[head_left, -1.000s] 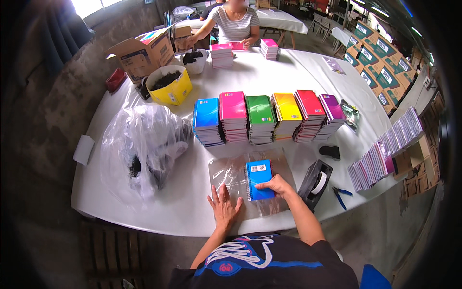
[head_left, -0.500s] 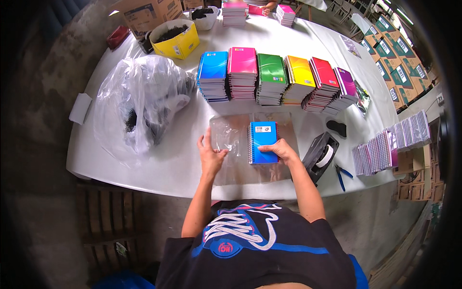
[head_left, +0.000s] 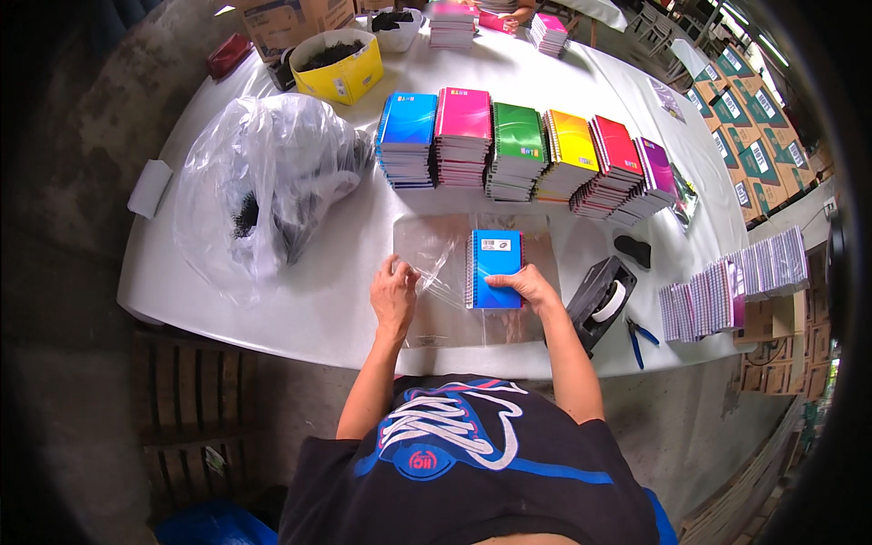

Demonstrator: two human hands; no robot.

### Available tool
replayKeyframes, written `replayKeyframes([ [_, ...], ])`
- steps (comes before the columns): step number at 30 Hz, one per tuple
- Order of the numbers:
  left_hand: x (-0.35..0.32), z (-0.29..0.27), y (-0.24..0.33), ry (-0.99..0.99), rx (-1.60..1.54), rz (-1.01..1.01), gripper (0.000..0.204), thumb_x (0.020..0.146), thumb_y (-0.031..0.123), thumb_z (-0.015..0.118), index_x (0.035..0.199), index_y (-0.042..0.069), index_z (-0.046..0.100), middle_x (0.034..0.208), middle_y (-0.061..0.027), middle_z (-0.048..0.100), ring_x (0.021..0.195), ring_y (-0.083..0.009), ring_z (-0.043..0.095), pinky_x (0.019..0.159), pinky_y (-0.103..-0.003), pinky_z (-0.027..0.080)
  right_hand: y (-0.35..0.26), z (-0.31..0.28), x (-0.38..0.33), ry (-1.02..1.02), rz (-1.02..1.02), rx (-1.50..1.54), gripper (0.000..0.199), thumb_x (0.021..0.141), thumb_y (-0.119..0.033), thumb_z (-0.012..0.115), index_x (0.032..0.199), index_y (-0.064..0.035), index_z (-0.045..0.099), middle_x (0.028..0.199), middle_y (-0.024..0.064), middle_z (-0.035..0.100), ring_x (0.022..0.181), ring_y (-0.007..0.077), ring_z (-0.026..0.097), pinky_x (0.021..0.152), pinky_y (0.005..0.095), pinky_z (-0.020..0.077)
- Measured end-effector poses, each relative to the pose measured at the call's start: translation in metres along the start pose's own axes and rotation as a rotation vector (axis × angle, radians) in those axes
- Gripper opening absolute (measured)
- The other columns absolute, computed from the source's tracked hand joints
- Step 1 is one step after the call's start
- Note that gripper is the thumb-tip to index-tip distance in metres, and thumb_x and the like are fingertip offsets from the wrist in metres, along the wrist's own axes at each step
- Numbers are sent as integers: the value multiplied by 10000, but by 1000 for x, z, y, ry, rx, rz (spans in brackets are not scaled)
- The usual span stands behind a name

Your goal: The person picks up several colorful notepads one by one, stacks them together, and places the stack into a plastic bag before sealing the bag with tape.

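A blue spiral notebook (head_left: 496,256) lies in front of me with a white label on its upper part. A pink edge shows along its right side, so another notebook may be under it. My right hand (head_left: 531,287) grips its right edge, thumb on top and fingers mostly hidden. To the left, my left hand (head_left: 394,295) pinches clear plastic film (head_left: 438,271), which is drawn taut toward the notebook. Beneath them is a see-through mat (head_left: 436,334) on the white table. Beyond it stand stacks of spiral notebooks: blue (head_left: 406,123), pink (head_left: 463,118), green (head_left: 518,136), yellow, red and purple.
At right are a black tape dispenser (head_left: 598,304), blue-handled pliers (head_left: 640,341) and a stack of wrapped notebooks (head_left: 699,304). A large clear plastic bag (head_left: 263,182) with dark contents fills the left. Behind it stands a yellow box (head_left: 338,74). Another person's hands (head_left: 518,16) are at the far edge.
My left hand's spread fingers have closed on the film, pulling it tauter to the left. My right hand keeps its hold on the notebook. The whole view has shifted slightly.
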State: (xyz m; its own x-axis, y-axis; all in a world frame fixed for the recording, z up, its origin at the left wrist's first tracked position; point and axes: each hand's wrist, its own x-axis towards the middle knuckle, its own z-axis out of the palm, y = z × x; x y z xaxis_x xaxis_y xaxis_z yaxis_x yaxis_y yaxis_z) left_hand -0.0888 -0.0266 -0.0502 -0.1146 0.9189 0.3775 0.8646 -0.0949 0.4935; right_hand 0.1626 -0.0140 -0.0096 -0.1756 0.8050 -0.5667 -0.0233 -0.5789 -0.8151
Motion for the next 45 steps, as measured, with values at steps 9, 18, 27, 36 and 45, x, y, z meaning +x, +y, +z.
replayKeyframes([
  [9, 9, -9, 5, -281, -570, -412, 323, 847, 203, 651, 1120, 91, 521, 909, -93, 626, 676, -188, 613, 572, -316, 493, 1, 2, 2, 14, 23, -10, 513, 630, -180, 843, 1054, -4, 613, 966, 105, 658, 831, 187, 647, 741, 345, 550],
  [18, 15, -43, 20, -587, -722, -244, 1081, 618, 11, 773, 1468, 255, 151, 1318, -225, 464, 611, -149, 617, 631, -281, 532, -14, 6, 1, -3, -29, -102, 584, 559, -241, 881, 1035, -3, 641, 957, 111, 670, 804, 191, 652, 728, 336, 537],
  [27, 11, -41, 29, -728, -688, -91, 998, 638, -45, 682, 1466, 125, 152, 1527, -121, 134, 713, -120, 618, 600, -251, 522, -5, 29, 13, 26, 87, -171, 562, 541, -257, 880, 997, -13, 660, 933, 102, 675, 801, 189, 652, 730, 332, 535],
  [36, 14, -4, 47, -691, -511, 165, 1156, 550, 70, 726, 1451, 26, 2, 1498, -249, 53, 1345, -320, 284, 908, -358, 472, 2, 42, 17, 367, -96, -622, 987, 462, -363, 887, 1228, 84, 455, 1008, 222, 644, 860, 305, 654, 779, 370, 519],
  [45, 22, -2, 70, -871, -339, 164, 1231, 513, 96, 772, 1417, -55, -49, 1465, -322, -8, 1218, -392, 439, 847, -401, 499, 14, 46, 14, 267, -202, -568, 1194, 694, -289, 771, 1419, -19, -138, 1079, 337, 568, 986, 435, 590, 844, 424, 480],
])
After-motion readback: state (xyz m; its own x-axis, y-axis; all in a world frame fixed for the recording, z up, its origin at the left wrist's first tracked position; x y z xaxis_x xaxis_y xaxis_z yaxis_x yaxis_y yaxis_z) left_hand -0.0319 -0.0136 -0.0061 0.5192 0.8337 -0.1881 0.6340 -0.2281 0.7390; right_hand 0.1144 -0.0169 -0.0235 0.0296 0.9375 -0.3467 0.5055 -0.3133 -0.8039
